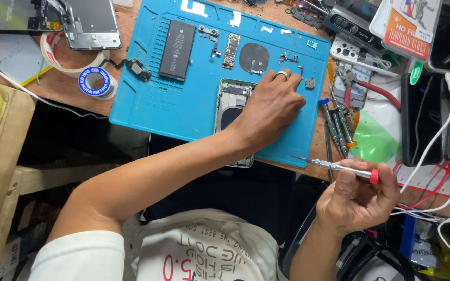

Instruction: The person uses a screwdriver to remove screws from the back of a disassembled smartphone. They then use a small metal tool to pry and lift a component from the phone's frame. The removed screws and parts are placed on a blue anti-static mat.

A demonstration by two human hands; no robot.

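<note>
My left hand (270,106), with a ring on one finger, reaches over a blue repair mat (183,106) and rests on an opened phone frame (231,101), fingertips near small parts on the mat. My right hand (358,198) is off the desk's front edge, gripping a slim silver screwdriver (334,166) with a red cap, its tip pointing left. On the mat lie a black battery (177,50), a narrow circuit board (230,50), a round black coil (253,58) and several small brackets.
A roll of tape (96,83) and a phone screen assembly (87,23) lie left of the mat. More screwdrivers (338,125), a dark phone (421,119), white and red cables (433,145) and a boxed screen protector (411,26) crowd the right side.
</note>
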